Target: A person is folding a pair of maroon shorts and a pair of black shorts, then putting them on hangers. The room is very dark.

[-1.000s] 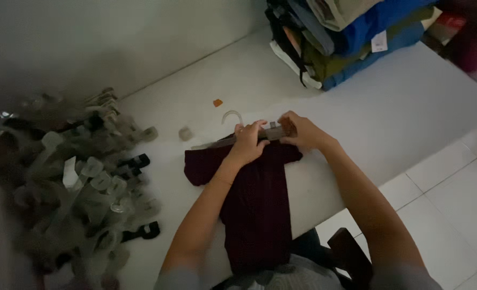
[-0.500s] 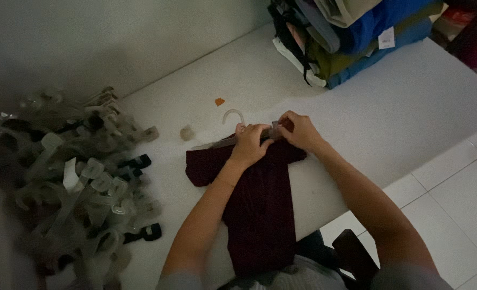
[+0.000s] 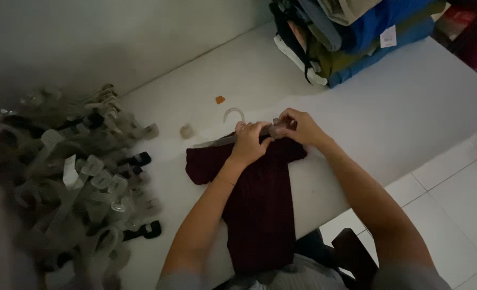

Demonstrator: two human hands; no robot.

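White table point(image 3: 410, 96), garment point(image 3: 257, 209) lengthwise toward person

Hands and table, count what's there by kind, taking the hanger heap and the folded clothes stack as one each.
Hands: 2, left hand and right hand, both on the hanger
Dark red garment: 1
Hanger being fitted: 1
Heap of hangers: 1
Stack of folded clothes: 1
Small orange scrap: 1
Small grey piece: 1
Total: 8
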